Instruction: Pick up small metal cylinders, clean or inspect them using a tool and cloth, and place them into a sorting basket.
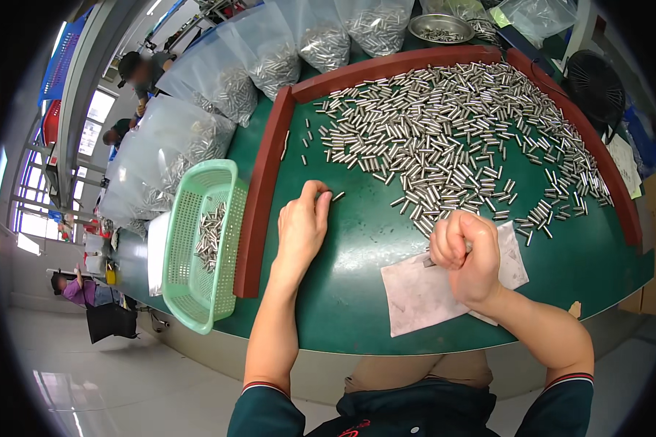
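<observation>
A small metal pin (338, 196) sticks out at the fingertips of my left hand (302, 227), whose thumb and forefinger are pinched together over the green tabletop. My right hand (468, 256) is curled into a fist above a smudged pale cloth (414, 297). A bit of metal, like a pin's end (428, 261), shows below its fingers; the rest inside the fist is hidden. Beyond both hands spreads a large heap of loose, shiny metal pins (423, 131), and a few lie apart from it at the left.
A dark red wooden rail (261, 197) borders the heap at left, back and right. Left of it stands a green plastic basket (233, 182) with pins inside. Clear bags of pins (273, 58) line the back, near a metal bowl (440, 29). A black fan (595, 86) stands at right.
</observation>
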Demonstrator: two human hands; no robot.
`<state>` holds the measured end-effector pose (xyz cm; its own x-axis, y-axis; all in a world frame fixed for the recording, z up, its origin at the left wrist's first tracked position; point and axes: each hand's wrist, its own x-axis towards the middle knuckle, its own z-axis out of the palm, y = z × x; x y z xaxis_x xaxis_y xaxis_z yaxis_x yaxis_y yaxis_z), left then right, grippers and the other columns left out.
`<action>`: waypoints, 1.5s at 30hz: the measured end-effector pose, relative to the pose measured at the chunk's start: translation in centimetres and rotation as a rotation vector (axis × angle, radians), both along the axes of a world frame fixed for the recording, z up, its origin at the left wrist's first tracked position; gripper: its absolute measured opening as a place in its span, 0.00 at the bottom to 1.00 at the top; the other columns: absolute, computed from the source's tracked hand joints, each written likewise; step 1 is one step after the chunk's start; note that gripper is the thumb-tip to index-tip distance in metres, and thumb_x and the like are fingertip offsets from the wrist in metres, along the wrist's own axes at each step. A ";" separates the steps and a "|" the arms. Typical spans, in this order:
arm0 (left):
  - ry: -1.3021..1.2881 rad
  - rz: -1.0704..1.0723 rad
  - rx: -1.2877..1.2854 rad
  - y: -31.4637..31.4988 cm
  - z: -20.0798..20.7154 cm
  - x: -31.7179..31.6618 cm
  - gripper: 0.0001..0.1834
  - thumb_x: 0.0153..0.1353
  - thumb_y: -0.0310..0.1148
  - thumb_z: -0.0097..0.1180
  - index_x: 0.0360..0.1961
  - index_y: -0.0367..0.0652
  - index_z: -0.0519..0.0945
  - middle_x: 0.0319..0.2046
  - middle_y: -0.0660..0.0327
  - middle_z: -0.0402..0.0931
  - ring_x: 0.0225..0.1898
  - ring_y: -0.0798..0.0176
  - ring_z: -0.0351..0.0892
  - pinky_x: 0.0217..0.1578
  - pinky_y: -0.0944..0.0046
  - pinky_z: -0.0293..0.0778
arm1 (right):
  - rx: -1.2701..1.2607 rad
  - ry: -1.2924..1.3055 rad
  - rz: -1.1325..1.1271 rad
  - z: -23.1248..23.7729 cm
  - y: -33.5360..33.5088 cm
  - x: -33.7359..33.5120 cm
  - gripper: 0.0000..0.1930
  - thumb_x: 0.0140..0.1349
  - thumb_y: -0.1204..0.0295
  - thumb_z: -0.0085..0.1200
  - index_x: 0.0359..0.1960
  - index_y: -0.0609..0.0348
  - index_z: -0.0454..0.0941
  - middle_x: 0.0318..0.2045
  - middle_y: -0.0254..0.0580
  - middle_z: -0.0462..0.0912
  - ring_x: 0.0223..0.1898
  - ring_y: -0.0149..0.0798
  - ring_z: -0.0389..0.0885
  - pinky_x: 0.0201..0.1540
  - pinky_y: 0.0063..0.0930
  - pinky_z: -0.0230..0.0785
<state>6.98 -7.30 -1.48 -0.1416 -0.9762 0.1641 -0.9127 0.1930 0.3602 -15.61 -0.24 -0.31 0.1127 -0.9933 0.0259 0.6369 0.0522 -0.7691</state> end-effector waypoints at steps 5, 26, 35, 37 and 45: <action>-0.057 -0.118 -0.120 -0.4 -0.3 -1.5 0.07 0.55 0.32 0.51 0.32 0.40 0.69 0.14 0.51 0.70 0.20 0.47 0.72 0.21 0.53 0.65 | -0.019 0.003 -0.011 0.2 -0.1 0.2 0.17 0.58 0.68 0.32 0.10 0.56 0.54 0.08 0.31 0.55 0.12 0.25 0.49 0.16 0.20 0.43; 0.143 -0.814 0.182 7.2 1.0 -6.2 0.10 0.51 0.23 0.52 0.32 0.39 0.64 0.21 0.55 0.70 0.23 0.50 0.71 0.21 0.57 0.66 | -0.027 -0.013 -0.004 -0.4 -0.1 -0.2 0.18 0.59 0.69 0.32 0.11 0.57 0.55 0.09 0.32 0.57 0.12 0.24 0.50 0.15 0.19 0.45; 0.219 -0.526 0.207 7.9 2.3 -6.4 0.11 0.50 0.31 0.57 0.27 0.39 0.67 0.13 0.55 0.70 0.16 0.52 0.72 0.16 0.59 0.66 | -0.133 -0.028 -0.017 0.3 0.1 -0.6 0.17 0.58 0.70 0.33 0.11 0.57 0.55 0.10 0.31 0.56 0.14 0.24 0.51 0.18 0.20 0.44; 0.161 -0.510 0.195 8.0 2.2 -6.7 0.11 0.50 0.31 0.58 0.26 0.39 0.68 0.12 0.55 0.70 0.15 0.52 0.72 0.16 0.59 0.66 | -0.108 -0.013 -0.026 0.3 0.0 -0.6 0.17 0.58 0.70 0.33 0.11 0.57 0.55 0.10 0.31 0.56 0.14 0.24 0.51 0.18 0.19 0.44; 0.269 -0.503 0.165 8.0 0.8 -6.9 0.06 0.50 0.24 0.54 0.26 0.38 0.68 0.11 0.56 0.69 0.14 0.53 0.72 0.15 0.60 0.65 | -0.005 -0.099 -0.011 -0.2 0.3 -0.4 0.17 0.58 0.70 0.33 0.10 0.56 0.54 0.09 0.30 0.56 0.13 0.24 0.50 0.16 0.19 0.44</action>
